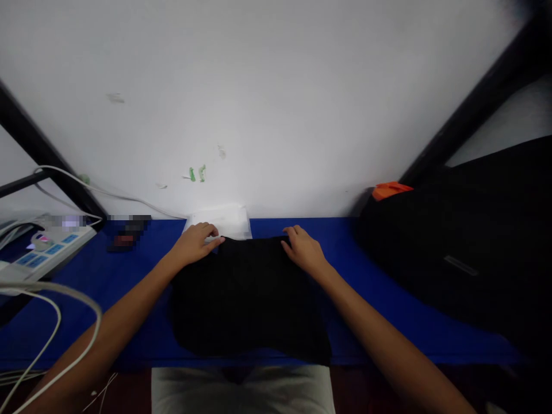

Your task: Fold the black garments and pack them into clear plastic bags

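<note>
A piece of black cloth [250, 293], perhaps a folded garment, lies spread on the blue table in front of me. My left hand [198, 242] is at its far left corner, thumb and fingers closed on the edge. At the far right corner my right hand [303, 248] has its fingers and thumb curled around the cloth's edge. Between the two hands the far edge runs nearly straight. Dark folds hide the details of the cloth. Just behind my left hand lies a flat white packet [228, 218], partly covered by the hand.
On the left stand a white power strip [54, 250] with blue sockets, a dark object [129, 233] and looping white cables [97, 316]. A large black bag-like bulk [431, 247] with an orange piece [390, 190] fills the right of the blue table [345, 276]. A white wall [293, 115] rises behind.
</note>
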A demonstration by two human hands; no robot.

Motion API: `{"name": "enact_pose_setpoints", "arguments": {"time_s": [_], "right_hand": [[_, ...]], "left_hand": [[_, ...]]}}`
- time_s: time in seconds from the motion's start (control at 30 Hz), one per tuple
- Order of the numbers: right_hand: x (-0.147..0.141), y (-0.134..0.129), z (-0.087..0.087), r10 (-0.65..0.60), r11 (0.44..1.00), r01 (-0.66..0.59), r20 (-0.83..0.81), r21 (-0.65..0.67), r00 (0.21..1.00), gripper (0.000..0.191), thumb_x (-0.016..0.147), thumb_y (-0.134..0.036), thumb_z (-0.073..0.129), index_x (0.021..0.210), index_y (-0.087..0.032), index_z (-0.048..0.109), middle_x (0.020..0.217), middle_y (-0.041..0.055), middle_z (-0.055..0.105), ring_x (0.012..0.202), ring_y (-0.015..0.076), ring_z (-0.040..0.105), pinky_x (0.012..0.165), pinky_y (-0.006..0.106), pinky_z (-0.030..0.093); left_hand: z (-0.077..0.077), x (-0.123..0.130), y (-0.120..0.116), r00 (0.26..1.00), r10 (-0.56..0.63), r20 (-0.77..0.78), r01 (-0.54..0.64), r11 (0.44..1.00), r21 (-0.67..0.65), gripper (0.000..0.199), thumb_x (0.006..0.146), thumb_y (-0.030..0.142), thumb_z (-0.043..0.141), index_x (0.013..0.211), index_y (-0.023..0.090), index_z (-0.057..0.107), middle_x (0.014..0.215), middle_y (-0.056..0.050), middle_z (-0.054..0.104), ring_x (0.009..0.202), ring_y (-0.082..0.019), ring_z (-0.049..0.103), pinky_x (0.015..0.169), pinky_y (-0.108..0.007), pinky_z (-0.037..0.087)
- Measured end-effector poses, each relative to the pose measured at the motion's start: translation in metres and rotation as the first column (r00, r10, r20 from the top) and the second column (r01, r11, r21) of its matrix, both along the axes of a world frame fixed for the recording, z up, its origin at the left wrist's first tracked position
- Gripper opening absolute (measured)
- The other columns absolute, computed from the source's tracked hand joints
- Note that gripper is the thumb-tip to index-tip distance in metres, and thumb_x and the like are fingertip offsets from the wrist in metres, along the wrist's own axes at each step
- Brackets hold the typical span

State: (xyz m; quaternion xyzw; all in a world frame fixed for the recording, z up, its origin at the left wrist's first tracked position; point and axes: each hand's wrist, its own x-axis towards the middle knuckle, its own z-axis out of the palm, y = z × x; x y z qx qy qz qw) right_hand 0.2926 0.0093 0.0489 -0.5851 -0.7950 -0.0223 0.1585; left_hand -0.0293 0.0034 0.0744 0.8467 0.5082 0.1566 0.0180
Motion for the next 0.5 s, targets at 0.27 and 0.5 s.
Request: {"name": "enact_pose_setpoints", "arguments": {"time_s": [0.27, 0.5], "right_hand": [[-0.006, -0.047, -0.001, 0.358, 0.933, -0.359, 0.045, 0.028, 0.933, 0.028, 0.097, -0.041, 0.048, 0.107, -0.016, 0.059, 0.097, 0.0094, 0.065, 0.089, 0.0228, 0.061, 0.075, 0.032, 0.048], [-0.012, -0.052, -0.021, 0.419, 0.899, -0.437, 0.228, 0.034, 0.879, 0.035, 0.097, -0.046, 0.047, 0.093, -0.015, 0.062, 0.089, 0.0105, 0.062, 0.084, 0.0239, 0.058, 0.072, 0.033, 0.043]], "left_hand": [[0.002, -0.05, -0.037, 0.979, -0.112, 0.171, 0.174, 0.895, -0.41, 0.052, 0.07, 0.054, 0.074, 0.11, 0.025, 0.058, 0.115, -0.005, 0.06, 0.106, -0.026, 0.055, 0.094, -0.039, 0.044], [-0.01, -0.053, -0.007, 0.96, 0.054, 0.275, 0.076, 0.895, -0.44, 0.027, 0.082, 0.039, 0.06, 0.103, 0.021, 0.06, 0.1, -0.003, 0.067, 0.095, -0.021, 0.062, 0.086, -0.034, 0.048]]}}
